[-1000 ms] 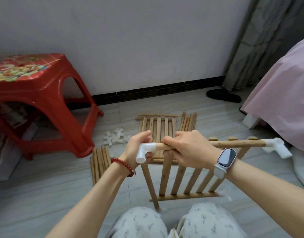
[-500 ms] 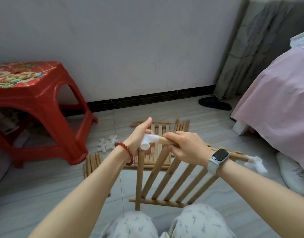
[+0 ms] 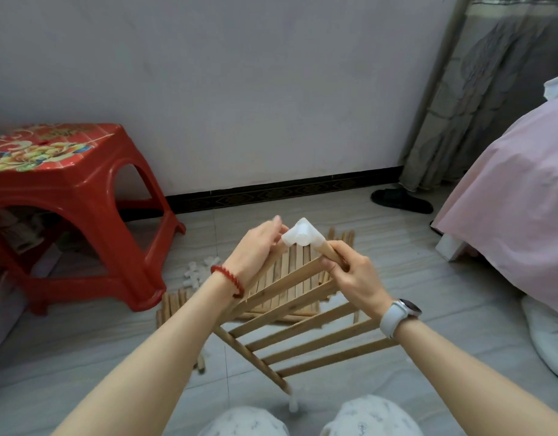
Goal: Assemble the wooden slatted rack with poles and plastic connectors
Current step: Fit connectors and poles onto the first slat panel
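Slatted wooden panel (image 3: pixel 306 322) held up off the floor (image 3: pixel 397 262), tilted, its far top corner raised between both hands and its near lower corner down close to the knees (image 3: pixel 306 416). White plastic connector (image 3: pixel 303 236) seated on that raised corner, at the end of a wooden pole (image 3: pixel 331 254). Left hand (image 3: pixel 255 250) behind the connector's left side, fingers fairly straight and touching it and the rail beneath; no curl round either that can be made out. Right hand (image 3: pixel 353 275) wrapped round the pole just below the connector, fingers and thumb closed on it. Red bead bracelet (image 3: pixel 229 280) on the left wrist, white watch (image 3: pixel 399 316) on the right. On the floor beyond the panel, a second slatted panel (image 3: pixel 298 262) lying flat, a bundle of loose poles (image 3: pixel 172 305) to its left, and a small heap of white connectors (image 3: pixel 199 272) near the red plastic stool (image 3: pixel 73 209). Pink cloth (image 3: pixel 507 209) hanging at the right, dark slipper (image 3: pixel 400 199) by the wall (image 3: pixel 240 89).
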The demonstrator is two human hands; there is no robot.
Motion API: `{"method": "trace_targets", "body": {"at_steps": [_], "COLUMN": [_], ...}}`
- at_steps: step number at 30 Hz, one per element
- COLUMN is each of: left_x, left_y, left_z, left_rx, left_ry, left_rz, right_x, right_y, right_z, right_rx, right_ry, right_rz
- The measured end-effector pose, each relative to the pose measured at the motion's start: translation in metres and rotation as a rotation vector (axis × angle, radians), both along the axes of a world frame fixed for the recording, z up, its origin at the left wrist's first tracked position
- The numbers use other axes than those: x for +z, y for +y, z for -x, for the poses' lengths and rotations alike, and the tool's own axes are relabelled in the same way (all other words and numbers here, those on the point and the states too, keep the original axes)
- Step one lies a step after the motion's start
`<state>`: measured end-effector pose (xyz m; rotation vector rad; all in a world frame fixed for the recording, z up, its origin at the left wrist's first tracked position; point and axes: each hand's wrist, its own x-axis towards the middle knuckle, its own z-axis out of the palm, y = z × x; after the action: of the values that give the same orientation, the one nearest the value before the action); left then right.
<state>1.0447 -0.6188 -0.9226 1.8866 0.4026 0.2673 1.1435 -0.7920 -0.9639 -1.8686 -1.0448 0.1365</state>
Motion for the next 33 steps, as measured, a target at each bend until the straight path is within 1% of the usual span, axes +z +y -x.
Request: {"method": "trace_targets", "body": {"at_steps": [2,4,6,9,12,15,17,19,21,25,27,28,29,31,33], "left_x": [-0.026,-0.05,-0.066,-0.074,-0.076,-0.077,-0.08,-0.085,-0.09,-0.097,-0.099,-0.099,-0.098,-0.097,-0.094], "left_y": [0.001,0.001,-0.001,-0.005,-0.012,-0.023,-0.029,-0.034,-0.037,-0.045,-0.047,-0.047,-0.048,-0.055,-0.063], "left_z": [0.015,0.026,0.03,0.028,0.023,0.014,0.007,0.001,-0.004,-0.01,-0.009,-0.008,-0.006,-0.002,0.001], "left_rx": [-0.074,-0.12,-0.117,-0.101,-0.157,-0.187,-0.216,-0.239,-0.25,-0.293,-0.293,-0.291,-0.294,-0.315,-0.335], "left_ry": [0.065,0.106,0.094,0.07,0.064,0.05,0.075,0.106,0.128,0.188,0.196,0.194,0.189,0.175,0.166], "left_rz": [-0.212,-0.341,-0.418,-0.474,-0.563,-0.704,-0.807,-0.879,-0.92,-1.008,-1.049,-1.071,-1.094,-1.129,-1.148], "right_x": [-0.007,-0.018,-0.032,-0.049,-0.063,-0.07,-0.074,-0.08,-0.086,-0.091,-0.088,-0.085,-0.083,-0.074,-0.067], "right_y": [-0.006,-0.011,-0.015,-0.021,-0.032,-0.043,-0.048,-0.054,-0.062,-0.075,-0.077,-0.077,-0.076,-0.071,-0.061], "right_z": [-0.002,-0.004,-0.004,-0.003,-0.007,-0.018,-0.024,-0.028,-0.032,-0.036,-0.035,-0.035,-0.036,-0.036,-0.033], "right_rx": [-0.006,-0.004,-0.002,-0.032,-0.089,-0.16,-0.208,-0.232,-0.211,-0.183,-0.176,-0.176,-0.177,-0.202,-0.229], "right_ry": [0.105,0.186,0.26,0.35,0.413,0.445,0.478,0.603,0.755,1.191,1.3,1.313,1.296,1.181,1.04], "right_rz": [-0.049,-0.055,-0.044,-0.028,0.027,0.135,0.158,0.13,0.094,-0.201,-0.255,-0.227,-0.154,0.03,0.112]}}
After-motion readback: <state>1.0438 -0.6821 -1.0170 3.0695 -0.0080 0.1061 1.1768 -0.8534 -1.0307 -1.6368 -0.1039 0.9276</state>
